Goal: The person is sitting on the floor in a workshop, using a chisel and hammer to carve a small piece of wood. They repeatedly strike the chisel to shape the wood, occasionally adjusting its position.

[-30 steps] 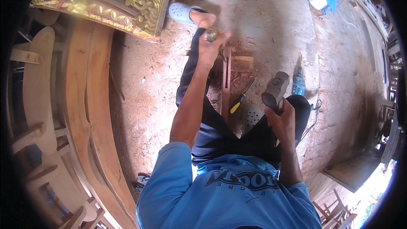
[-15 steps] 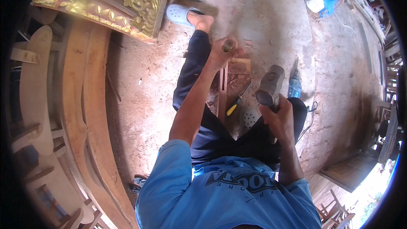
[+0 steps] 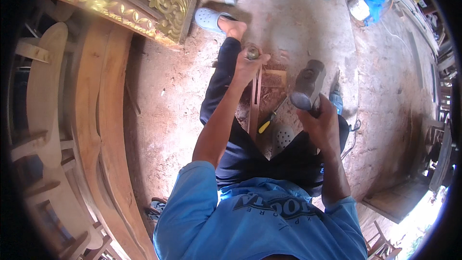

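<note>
Over slotted wood (image 3: 253, 113), left grip (image 3: 246, 66) is holding a tool handle (image 3: 252, 52); right grip (image 3: 322, 124) is bringing its held hammer (image 3: 309, 84) nearer.

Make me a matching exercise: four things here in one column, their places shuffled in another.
1. hammer
2. round-ended tool
3. yellow-handled tool
4. gold carving

A. on the floor between the legs
B. upper left of the picture
C. in the right hand
D. in the left hand

Pairs: 1-C, 2-D, 3-A, 4-B
</note>
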`<state>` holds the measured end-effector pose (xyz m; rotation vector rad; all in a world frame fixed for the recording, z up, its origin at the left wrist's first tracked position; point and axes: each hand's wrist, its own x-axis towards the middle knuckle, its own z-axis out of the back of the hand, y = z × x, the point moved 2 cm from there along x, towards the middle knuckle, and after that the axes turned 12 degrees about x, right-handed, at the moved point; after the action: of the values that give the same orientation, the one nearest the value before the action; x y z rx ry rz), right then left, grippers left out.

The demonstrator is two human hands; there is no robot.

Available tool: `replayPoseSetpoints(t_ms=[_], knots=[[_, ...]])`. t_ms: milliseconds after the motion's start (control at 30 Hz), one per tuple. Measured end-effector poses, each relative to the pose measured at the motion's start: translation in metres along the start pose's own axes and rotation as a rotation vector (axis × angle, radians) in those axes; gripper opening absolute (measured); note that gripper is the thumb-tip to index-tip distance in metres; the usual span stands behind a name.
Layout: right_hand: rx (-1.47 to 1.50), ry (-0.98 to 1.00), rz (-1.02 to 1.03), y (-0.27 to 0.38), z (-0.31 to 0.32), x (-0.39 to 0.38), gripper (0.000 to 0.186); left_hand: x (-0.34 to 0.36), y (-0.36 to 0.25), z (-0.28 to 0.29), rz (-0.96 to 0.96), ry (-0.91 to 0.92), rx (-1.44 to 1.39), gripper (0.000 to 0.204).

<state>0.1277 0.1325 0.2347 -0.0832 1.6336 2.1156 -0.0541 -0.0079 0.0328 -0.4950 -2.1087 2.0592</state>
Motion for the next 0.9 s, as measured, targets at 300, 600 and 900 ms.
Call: replayPoseSetpoints(t_ms=[300,600,900], knots=[[0.005,-0.073,0.666,0.015,-0.019,0.049,0.034,-0.011,0.024,-0.023,-0.314,-0.116,0.018,0.013],[-0.305,0.04,0.491,0.009,-0.038,0.09,0.03,-0.002,0.033,-0.026,-0.096,0.04,-0.118,0.017],[-0.422,0.001,0.473,-0.038,-0.055,0.094,0.031,-0.022,0.033,-0.024,-0.179,-0.014,0.127,0.036]])
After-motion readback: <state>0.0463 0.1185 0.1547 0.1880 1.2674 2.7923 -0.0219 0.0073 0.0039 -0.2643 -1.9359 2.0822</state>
